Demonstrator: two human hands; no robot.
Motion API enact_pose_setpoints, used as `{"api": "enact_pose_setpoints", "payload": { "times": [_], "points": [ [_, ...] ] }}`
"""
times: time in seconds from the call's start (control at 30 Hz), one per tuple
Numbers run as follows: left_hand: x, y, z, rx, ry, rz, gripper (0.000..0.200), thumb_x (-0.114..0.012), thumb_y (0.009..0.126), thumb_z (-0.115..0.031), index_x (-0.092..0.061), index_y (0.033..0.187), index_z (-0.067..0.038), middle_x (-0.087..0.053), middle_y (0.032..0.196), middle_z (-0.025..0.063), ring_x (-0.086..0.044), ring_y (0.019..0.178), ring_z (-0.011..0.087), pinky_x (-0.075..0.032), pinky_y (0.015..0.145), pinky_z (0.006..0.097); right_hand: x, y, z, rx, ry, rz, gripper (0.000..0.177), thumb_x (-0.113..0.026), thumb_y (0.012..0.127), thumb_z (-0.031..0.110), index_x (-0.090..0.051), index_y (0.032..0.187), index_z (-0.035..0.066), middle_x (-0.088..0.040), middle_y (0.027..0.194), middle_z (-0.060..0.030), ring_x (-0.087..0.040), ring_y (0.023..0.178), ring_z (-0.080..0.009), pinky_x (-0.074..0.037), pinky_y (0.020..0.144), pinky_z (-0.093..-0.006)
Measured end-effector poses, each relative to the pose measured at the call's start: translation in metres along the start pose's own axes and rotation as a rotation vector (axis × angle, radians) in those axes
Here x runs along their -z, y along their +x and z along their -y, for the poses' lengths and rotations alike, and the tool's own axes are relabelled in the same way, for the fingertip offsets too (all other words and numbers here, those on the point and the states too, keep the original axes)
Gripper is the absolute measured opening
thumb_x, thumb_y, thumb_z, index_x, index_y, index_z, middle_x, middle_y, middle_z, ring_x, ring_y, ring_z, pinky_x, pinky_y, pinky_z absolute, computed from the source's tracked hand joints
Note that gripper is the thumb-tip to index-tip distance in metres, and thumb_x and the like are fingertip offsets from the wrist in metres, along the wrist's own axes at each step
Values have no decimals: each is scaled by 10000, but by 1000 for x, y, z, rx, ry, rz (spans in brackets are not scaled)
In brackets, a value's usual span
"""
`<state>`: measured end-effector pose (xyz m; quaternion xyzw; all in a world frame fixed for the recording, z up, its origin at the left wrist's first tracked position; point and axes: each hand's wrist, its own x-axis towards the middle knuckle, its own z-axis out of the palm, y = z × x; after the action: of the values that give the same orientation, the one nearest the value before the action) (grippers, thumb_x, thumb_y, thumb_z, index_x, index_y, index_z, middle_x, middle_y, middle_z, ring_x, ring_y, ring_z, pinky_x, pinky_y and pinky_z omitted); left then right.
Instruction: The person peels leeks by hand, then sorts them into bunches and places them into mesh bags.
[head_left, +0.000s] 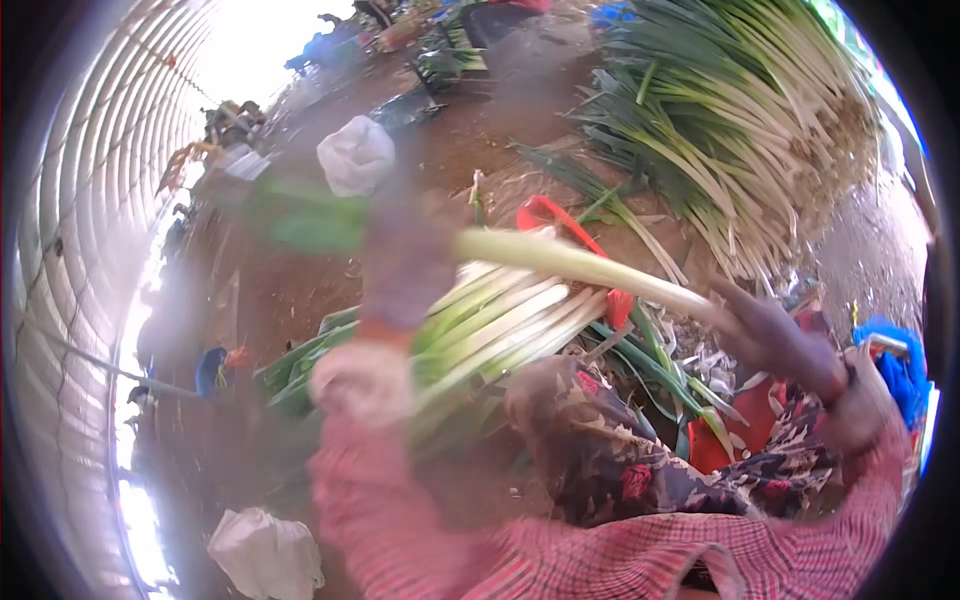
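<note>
A long leek stretches across the middle of the view, its green leaves to the left and its pale stem to the right. My left hand, smeared by motion, is closed around it near the leaves. At the root end, my right hand has its fingers closed on the stem. Below the held leek lies a bundle of trimmed leeks, white ends to the right. A red band shows beside this bundle, partly behind the held stem.
A large heap of leeks with roots on fills the upper right. Loose leaves and scraps lie near my knees, by a red object. White bags sit on the soil, and a blue bag is at far right.
</note>
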<state>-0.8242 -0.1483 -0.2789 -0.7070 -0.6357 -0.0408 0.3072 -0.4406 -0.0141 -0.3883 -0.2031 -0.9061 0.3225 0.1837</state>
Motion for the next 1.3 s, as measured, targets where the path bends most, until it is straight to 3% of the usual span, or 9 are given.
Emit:
{"api": "enact_pose_setpoints", "payload": {
  "times": [0.07,0.13,0.23,0.43,0.67,1.0,1.17,1.2,1.3],
  "points": [
    [-9,-55,34,153,81,107,249,-721,693,-128,-635,927,-118,-658,905,108,-622,827,335,-487,758,445,-35,80,-19,241,-169,-35,618,-632,840,126,-425,1422,131,-662,929,-169,-660,722,-344,-551,648,-439],
    [-13,-99,42,392,154,344,338,-753,682,-162,-620,989,-117,-664,939,137,-639,865,344,-502,777,454,-80,158,-28,271,-319,105,583,-606,864,112,-460,1414,238,-585,1267,-94,-643,1040,-265,-570,744,-396],
    [-55,-158,52,687,28,634,556,-831,662,-284,-569,1119,-106,-668,1000,175,-653,914,365,-514,810,454,-167,241,-62,388,-381,86,535,-597,888,190,-474,1400,283,-495,1389,-91,-550,1205,-283,-503,906,-439],
    [-109,-182,46,879,-78,703,709,-876,628,-346,-517,1183,-87,-666,1028,179,-647,931,384,-511,826,457,-213,267,-68,115,-413,209,497,-538,933,419,-460,1413,313,-385,1510,-80,-352,1394,-302,-288,1093,-540],
    [-89,-216,58,453,-252,354,470,-793,710,-195,-528,1069,-47,-588,1055,176,-553,1009,394,-443,903,470,-218,272,-80,101,-341,230,471,-519,939,437,-486,1389,304,-454,1453,-61,-396,1356,-303,-306,1076,-539],
    [-114,-237,71,454,-430,385,265,-667,728,-63,-534,958,-58,-559,1004,170,-527,984,391,-433,866,468,-224,274,-82,92,-379,197,476,-542,923,428,-487,1376,295,-463,1430,-70,-398,1343,-299,-326,1055,-563],
    [-124,-255,71,542,-390,428,264,-673,721,-64,-554,956,-62,-574,990,156,-547,967,377,-443,860,471,-235,274,-94,231,-319,60,439,-566,910,374,-525,1337,282,-556,1299,-110,-527,1216,-306,-432,975,-470],
    [-138,-274,73,450,-330,215,248,-647,703,21,-534,913,-48,-515,897,145,-525,870,336,-445,793,404,-243,276,-94,211,-311,9,418,-569,908,360,-547,1315,273,-578,1263,-106,-560,1176,-305,-462,935,-461],
    [-139,-255,86,647,-382,508,182,-653,694,-98,-552,838,-51,-545,897,148,-532,893,354,-445,806,445,-230,275,-57,-171,-506,189,388,-582,875,327,-573,1253,237,-602,1204,-53,-552,1144,-282,-435,953,-481]
  ]
}}
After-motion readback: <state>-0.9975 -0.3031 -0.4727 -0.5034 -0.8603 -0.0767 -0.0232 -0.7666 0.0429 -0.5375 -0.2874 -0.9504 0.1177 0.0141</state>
